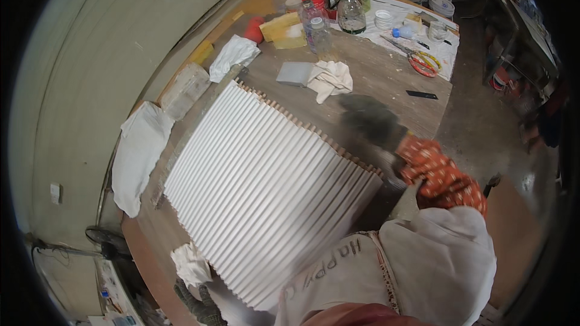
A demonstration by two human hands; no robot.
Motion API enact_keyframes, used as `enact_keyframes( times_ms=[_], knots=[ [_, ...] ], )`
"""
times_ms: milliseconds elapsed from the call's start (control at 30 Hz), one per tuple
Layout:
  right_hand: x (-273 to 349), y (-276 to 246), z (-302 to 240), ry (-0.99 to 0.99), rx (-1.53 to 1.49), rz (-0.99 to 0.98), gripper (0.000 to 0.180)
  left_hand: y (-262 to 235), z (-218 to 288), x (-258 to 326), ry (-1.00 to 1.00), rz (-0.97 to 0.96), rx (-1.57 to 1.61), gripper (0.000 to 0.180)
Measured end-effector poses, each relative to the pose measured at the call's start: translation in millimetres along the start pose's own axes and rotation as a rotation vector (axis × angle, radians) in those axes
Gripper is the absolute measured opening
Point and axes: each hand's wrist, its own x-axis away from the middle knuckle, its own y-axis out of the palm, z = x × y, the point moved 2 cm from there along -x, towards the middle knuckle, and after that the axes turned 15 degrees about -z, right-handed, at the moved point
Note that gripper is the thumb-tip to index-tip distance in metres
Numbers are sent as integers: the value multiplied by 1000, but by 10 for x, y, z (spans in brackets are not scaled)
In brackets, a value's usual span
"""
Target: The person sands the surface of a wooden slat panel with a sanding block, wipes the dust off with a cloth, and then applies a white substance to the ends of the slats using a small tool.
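A broad row of white-coated rods (272,187) lies side by side on the table, with brown bare ends showing along the far right edge. My left hand (200,305), in a dark grey glove, rests at the near left corner of the row with its fingers apart. Just beyond it is a crumpled white cloth (191,264). Over the far right side of the rods is my right hand (370,119), also gloved and below an orange patterned sleeve. Motion blurs it, so its fingers cannot be made out.
A grey-white block (295,73) and a cream cloth (330,79) lie beyond the rods. Further back stand clear bottles (351,12), with orange-and-yellow-handled scissors (417,57) to their right. A black blade-like strip (422,94) lies near the right edge. White bundles (142,151) line the left wall.
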Motion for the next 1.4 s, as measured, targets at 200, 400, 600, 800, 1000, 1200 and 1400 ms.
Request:
enact_keyframes(
  times_ms=[200, 400, 600, 800, 1000, 1200, 1400],
  knots=[
    [1344, -313, -96, 17, 400, 54, 35, 426, 530, 455, -59, 12, 322, 57],
    [1283, -27, -431, 233, 103, 92, 41, 355, 755, 626, -1, 145, 13, 54],
    [1291, -8, -429, 209, 246, 32, 44, 289, 1075, 661, 373, 372, -148, 30],
    [1289, 24, -478, 219, 357, 41, 42, 393, 1397, 542, 385, 295, -106, 34],
    [1316, 30, -432, 176, 298, 58, 39, 639, 1963, 668, 546, 174, -14, 40],
    [1403, 169, -123, 58, 337, 108, 45, 1212, 2520, 796, 776, 229, -11, 35],
    [1579, -510, -220, -36, 37, 36, 53, 1487, 3592, 845, 758, 181, 64, 35]
  ],
)
